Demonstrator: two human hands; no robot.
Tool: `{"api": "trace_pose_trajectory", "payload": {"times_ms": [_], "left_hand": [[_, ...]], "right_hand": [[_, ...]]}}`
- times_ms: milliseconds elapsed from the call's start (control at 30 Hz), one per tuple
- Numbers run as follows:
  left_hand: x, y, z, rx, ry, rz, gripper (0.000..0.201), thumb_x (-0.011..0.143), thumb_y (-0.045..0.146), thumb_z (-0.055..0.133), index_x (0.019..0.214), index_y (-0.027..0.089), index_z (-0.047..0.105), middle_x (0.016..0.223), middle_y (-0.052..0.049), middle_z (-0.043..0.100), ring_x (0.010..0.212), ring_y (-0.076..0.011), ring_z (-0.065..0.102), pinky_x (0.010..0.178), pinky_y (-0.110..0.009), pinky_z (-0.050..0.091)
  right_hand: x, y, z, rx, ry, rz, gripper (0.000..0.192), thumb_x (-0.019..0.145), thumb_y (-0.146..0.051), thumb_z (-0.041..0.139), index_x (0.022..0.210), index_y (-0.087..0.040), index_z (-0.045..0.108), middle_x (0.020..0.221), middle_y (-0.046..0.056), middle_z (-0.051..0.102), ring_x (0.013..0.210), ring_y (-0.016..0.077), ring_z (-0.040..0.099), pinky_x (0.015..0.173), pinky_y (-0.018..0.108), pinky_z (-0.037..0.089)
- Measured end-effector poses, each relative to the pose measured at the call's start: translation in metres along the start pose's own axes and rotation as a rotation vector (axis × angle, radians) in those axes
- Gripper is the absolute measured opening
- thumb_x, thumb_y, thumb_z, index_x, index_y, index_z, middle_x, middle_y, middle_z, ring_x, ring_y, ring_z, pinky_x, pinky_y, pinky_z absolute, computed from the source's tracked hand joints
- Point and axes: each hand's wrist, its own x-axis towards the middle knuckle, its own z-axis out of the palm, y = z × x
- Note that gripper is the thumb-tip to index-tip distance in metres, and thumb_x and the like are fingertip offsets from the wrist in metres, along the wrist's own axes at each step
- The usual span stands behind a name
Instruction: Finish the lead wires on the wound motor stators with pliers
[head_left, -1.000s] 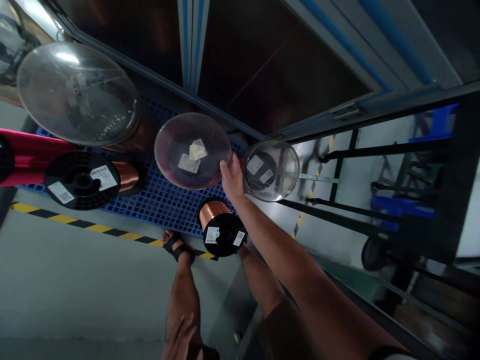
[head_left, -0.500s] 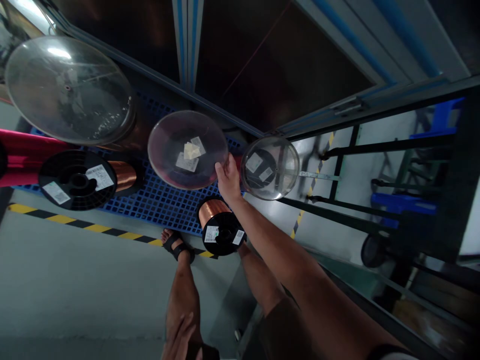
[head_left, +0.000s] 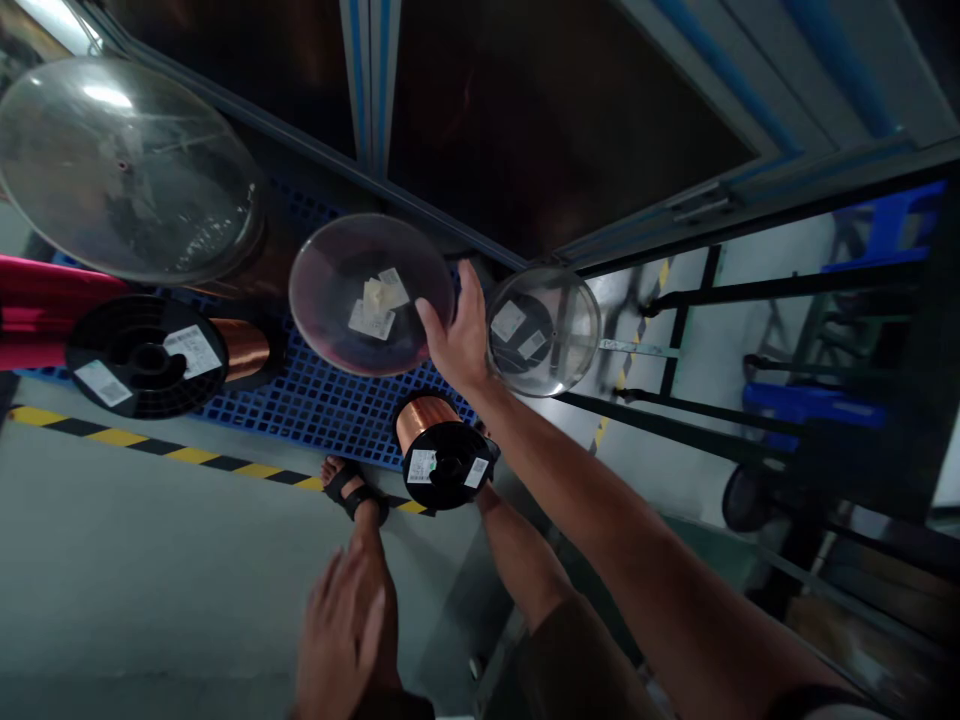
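Observation:
My right hand [head_left: 461, 335] is at the right rim of a round clear cover [head_left: 330, 300], thumb and fingers spread apart. Whether it still touches the rim I cannot tell. Labels and a crumpled pale yellow paper [head_left: 377, 296] show on or through that cover. Lower in view, my left hand [head_left: 341, 625] hangs over my leg, fingers stretched out and slightly blurred, with nothing in it. A black spool of copper wire [head_left: 427, 425] stands below my right hand. Just right of that hand is a smaller clear round cover [head_left: 574, 335], with a labelled black spool end visible through it.
A blue grid pallet [head_left: 322, 410] carries the spools. At left are a large clear cover [head_left: 165, 210], a black copper-wire spool [head_left: 142, 385] and a red roll [head_left: 45, 310]. Dark cabinet panels [head_left: 525, 130] rise behind. Yellow-black tape [head_left: 150, 447] edges the floor; a dark metal frame [head_left: 675, 405] stands right.
My right hand has loosened its hold on the cover's rim and spread its fingers. My left hand has risen further into view.

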Motion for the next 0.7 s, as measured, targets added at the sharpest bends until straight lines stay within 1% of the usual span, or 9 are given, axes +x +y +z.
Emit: {"api": "trace_pose_trajectory", "payload": {"times_ms": [67, 167, 200, 267, 300, 367, 433, 567, 700], "left_hand": [[0.031, -0.002, -0.011, 0.041, 0.174, 0.071, 0.063, 0.094, 0.033, 0.053, 0.152, 0.033, 0.029, 0.142, -0.012, 0.055, 0.141, -0.0325, 0.039, 0.108, -0.056, 0.038], [0.123, -0.011, -0.027, 0.103, 0.311, 0.166, 0.062, 0.091, 0.033, 0.058, 0.149, 0.030, 0.036, 0.154, -0.008, 0.045, 0.148, -0.0314, 0.028, 0.118, -0.056, 0.021], [0.155, -0.013, -0.032, 0.178, 0.352, 0.245, 0.061, 0.092, 0.035, 0.056, 0.149, 0.025, 0.037, 0.155, -0.010, 0.044, 0.148, -0.0308, 0.029, 0.119, -0.054, 0.021], [0.205, -0.014, -0.042, 0.274, 0.353, 0.345, 0.059, 0.095, 0.038, 0.050, 0.150, 0.018, 0.037, 0.156, -0.013, 0.041, 0.149, -0.0306, 0.027, 0.119, -0.052, 0.021], [0.221, -0.012, -0.045, 0.297, 0.328, 0.365, 0.059, 0.096, 0.040, 0.048, 0.149, 0.017, 0.038, 0.157, -0.014, 0.039, 0.149, -0.0320, 0.027, 0.119, -0.053, 0.021], [0.235, -0.009, -0.049, 0.327, 0.276, 0.372, 0.059, 0.097, 0.043, 0.045, 0.150, 0.018, 0.039, 0.160, -0.014, 0.034, 0.149, -0.0350, 0.026, 0.118, -0.055, 0.019], [0.235, -0.007, -0.048, 0.343, 0.250, 0.367, 0.059, 0.097, 0.045, 0.045, 0.150, 0.021, 0.038, 0.162, -0.013, 0.030, 0.149, -0.0365, 0.024, 0.117, -0.057, 0.017], [0.229, -0.007, -0.043, 0.341, 0.259, 0.355, 0.060, 0.097, 0.045, 0.044, 0.151, 0.021, 0.036, 0.163, -0.012, 0.027, 0.150, -0.0359, 0.022, 0.118, -0.057, 0.015], [0.233, -0.009, -0.043, 0.334, 0.260, 0.348, 0.062, 0.097, 0.045, 0.044, 0.152, 0.019, 0.034, 0.162, -0.012, 0.028, 0.149, -0.0358, 0.022, 0.118, -0.056, 0.014]], "right_hand": [[0.020, 0.005, 0.012, -0.017, -0.065, -0.006, 0.077, 0.093, -0.065, 0.042, 0.150, -0.016, 0.026, 0.157, 0.016, 0.031, 0.150, 0.0278, 0.023, 0.121, 0.055, 0.024], [0.039, 0.010, 0.028, -0.056, -0.134, -0.014, 0.080, 0.091, -0.070, 0.038, 0.151, -0.018, 0.023, 0.159, 0.015, 0.027, 0.150, 0.0314, 0.018, 0.120, 0.060, 0.021], [0.041, 0.011, 0.032, -0.071, -0.147, -0.024, 0.081, 0.091, -0.071, 0.037, 0.151, -0.019, 0.023, 0.159, 0.015, 0.026, 0.150, 0.0323, 0.018, 0.119, 0.060, 0.020], [0.042, 0.010, 0.035, -0.094, -0.165, -0.037, 0.082, 0.090, -0.073, 0.035, 0.151, -0.019, 0.022, 0.160, 0.015, 0.023, 0.150, 0.0339, 0.017, 0.118, 0.061, 0.019], [0.041, 0.009, 0.035, -0.102, -0.170, -0.038, 0.083, 0.090, -0.073, 0.035, 0.151, -0.018, 0.021, 0.160, 0.015, 0.022, 0.150, 0.0344, 0.016, 0.118, 0.060, 0.019], [0.040, 0.007, 0.034, -0.115, -0.177, -0.031, 0.084, 0.090, -0.073, 0.034, 0.151, -0.017, 0.021, 0.160, 0.016, 0.020, 0.150, 0.0346, 0.016, 0.118, 0.059, 0.019], [0.039, 0.007, 0.034, -0.129, -0.188, -0.031, 0.086, 0.089, -0.074, 0.035, 0.151, -0.016, 0.020, 0.160, 0.017, 0.020, 0.150, 0.0347, 0.015, 0.119, 0.057, 0.018], [0.040, 0.007, 0.034, -0.157, -0.199, -0.037, 0.086, 0.089, -0.075, 0.033, 0.150, -0.016, 0.020, 0.159, 0.016, 0.018, 0.150, 0.0355, 0.015, 0.118, 0.057, 0.018], [0.042, 0.004, 0.034, -0.156, -0.212, 0.006, 0.087, 0.087, -0.075, 0.039, 0.149, -0.016, 0.022, 0.159, 0.016, 0.019, 0.149, 0.0341, 0.016, 0.117, 0.057, 0.022]]}}
